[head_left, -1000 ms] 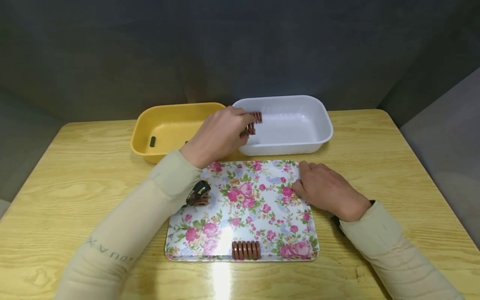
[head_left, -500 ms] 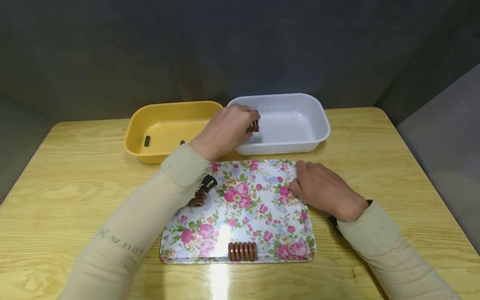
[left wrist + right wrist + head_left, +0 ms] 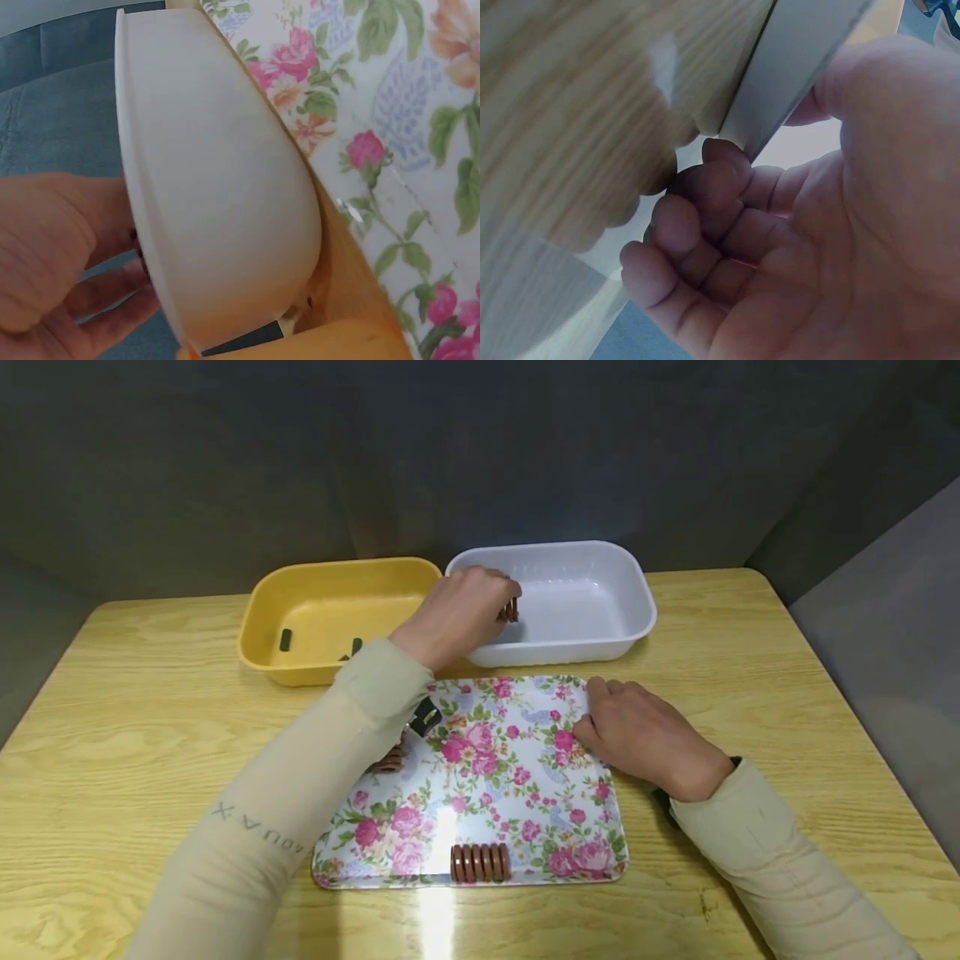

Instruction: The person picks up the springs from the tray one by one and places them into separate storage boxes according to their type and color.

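My left hand (image 3: 465, 614) reaches over the left side of the white basin (image 3: 555, 653) and holds a brown ribbed piece (image 3: 511, 610), which looks like a hair claw clip; the fingers cover most of it. In the left wrist view, that hand (image 3: 82, 270) is behind the basin's wall (image 3: 217, 165). A similar brown clip (image 3: 480, 862) lies at the front edge of the floral tray (image 3: 517, 802). Another brown clip (image 3: 388, 762) is partly hidden under my left sleeve. My right hand (image 3: 645, 735) grips the tray's right edge, its fingers (image 3: 675, 225) curled below.
A yellow basin (image 3: 337, 675) stands left of the white one, with a few small dark green pieces (image 3: 286, 639) inside. Both basins stand on the wooden table (image 3: 172, 710) near its back edge, before a dark wall.
The left hand has closed the brown clip in its fingers, and less of the clip shows over the white basin. The right hand keeps its grip on the tray. The head view has shifted slightly.
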A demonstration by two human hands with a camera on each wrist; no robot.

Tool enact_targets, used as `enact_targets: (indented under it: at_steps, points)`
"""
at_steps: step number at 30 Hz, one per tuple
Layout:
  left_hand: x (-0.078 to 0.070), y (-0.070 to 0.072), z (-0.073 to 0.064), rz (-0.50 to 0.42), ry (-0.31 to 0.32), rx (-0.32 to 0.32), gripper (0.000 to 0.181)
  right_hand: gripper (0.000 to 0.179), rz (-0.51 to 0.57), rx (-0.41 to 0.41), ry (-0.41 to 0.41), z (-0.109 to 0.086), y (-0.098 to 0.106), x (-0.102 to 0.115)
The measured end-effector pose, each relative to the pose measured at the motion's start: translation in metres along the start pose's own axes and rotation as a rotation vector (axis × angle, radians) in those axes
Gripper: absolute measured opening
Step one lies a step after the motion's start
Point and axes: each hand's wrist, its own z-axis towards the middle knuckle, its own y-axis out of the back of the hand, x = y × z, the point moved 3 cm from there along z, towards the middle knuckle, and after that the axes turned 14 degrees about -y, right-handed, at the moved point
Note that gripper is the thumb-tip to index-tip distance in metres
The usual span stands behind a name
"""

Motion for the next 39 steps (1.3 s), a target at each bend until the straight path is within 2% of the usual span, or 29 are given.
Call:
enact_targets:
  at_steps: [13, 23, 33, 39]
  points:
    - [0.008, -0.011, 0.009, 0.006, 0.031, 0.126, 0.018, 0.018, 0.004, 0.003, -0.006, -0.004, 0.001, 0.006]
    - [0.009, -0.014, 0.011, -0.015, 0.057, 0.199, 0.016, 0.017, 0.004, -0.009, 0.008, -0.006, 0.002, 0.010]
    - [0.014, -0.017, 0.008, -0.060, 0.114, 0.235, 0.023, 0.017, 0.005, -0.004, 0.009, -0.007, 0.002, 0.011]
    - [0.018, -0.019, 0.007, -0.053, 0.133, 0.221, 0.021, 0.017, 0.003, -0.010, 0.025, -0.007, 0.002, 0.012]
